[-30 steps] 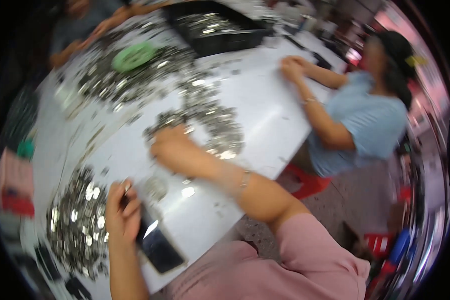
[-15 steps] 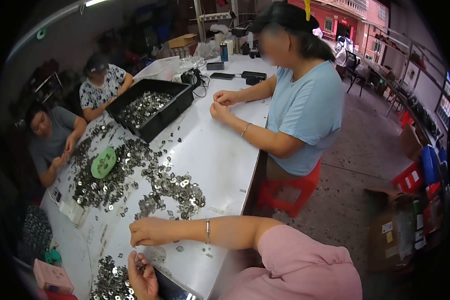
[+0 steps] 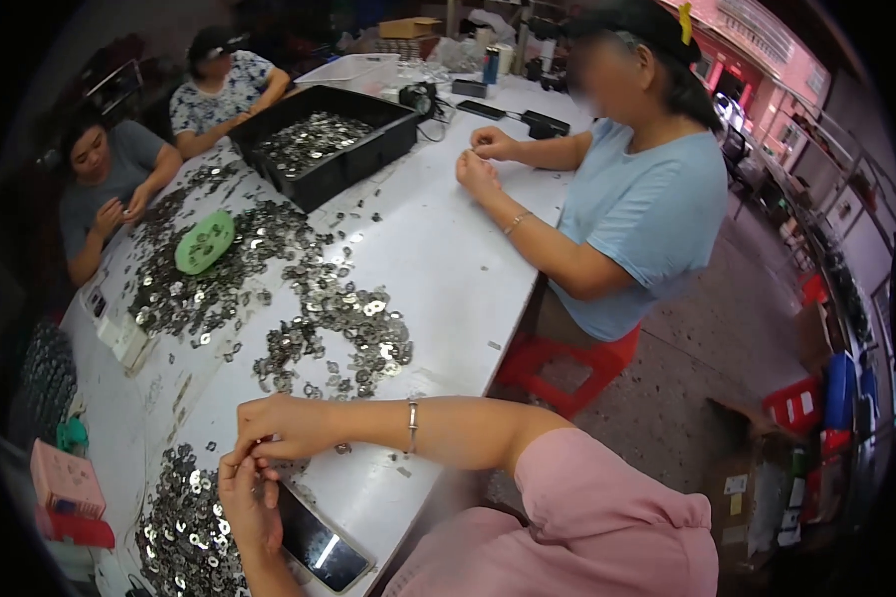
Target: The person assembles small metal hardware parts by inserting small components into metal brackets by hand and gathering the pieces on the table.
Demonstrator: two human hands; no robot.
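White table (image 3: 458, 249) fills mid-frame. Left hand (image 3: 252, 507) and right hand (image 3: 287, 425) meet at lower left, fingers curled — anything gripped cannot be made out. Small metal parts (image 3: 184, 527) lie just beside the left hand — a second heap (image 3: 370, 336) above the right.

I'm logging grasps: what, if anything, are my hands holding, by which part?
Your left hand seems to hold small metal pieces in its curled grip; the right hand meets it. Which part, and whether the right holds any, cannot be told.

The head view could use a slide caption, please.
The left hand and right hand meet beside a pile of metal parts and a phone.
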